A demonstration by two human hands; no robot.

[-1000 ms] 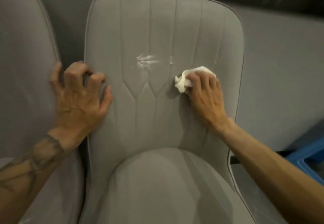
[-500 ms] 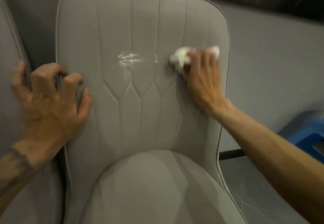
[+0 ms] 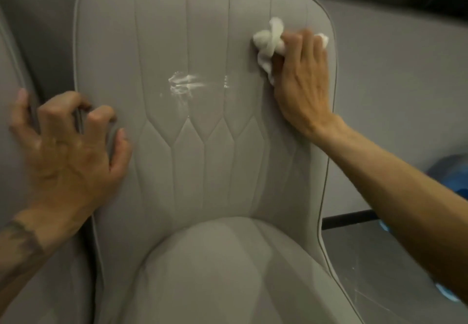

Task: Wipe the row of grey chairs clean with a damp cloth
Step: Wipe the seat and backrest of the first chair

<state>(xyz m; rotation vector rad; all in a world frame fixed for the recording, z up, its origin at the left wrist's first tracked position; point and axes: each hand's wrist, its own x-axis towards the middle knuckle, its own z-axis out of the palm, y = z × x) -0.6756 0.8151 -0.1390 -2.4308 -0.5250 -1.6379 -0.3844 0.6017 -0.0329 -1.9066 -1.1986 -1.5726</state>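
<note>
Grips crumpled white damp cloth in right hand at upper right of quilted grey chair back, left hand clawing its left edge; risks missing streaky white smear mid-frame, stroke running too high.

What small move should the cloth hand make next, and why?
Probably sweep the cloth left and down onto the white smear on the backrest: the right hand holds it near the upper right edge, clear of the smear, which looks unwiped.
</note>
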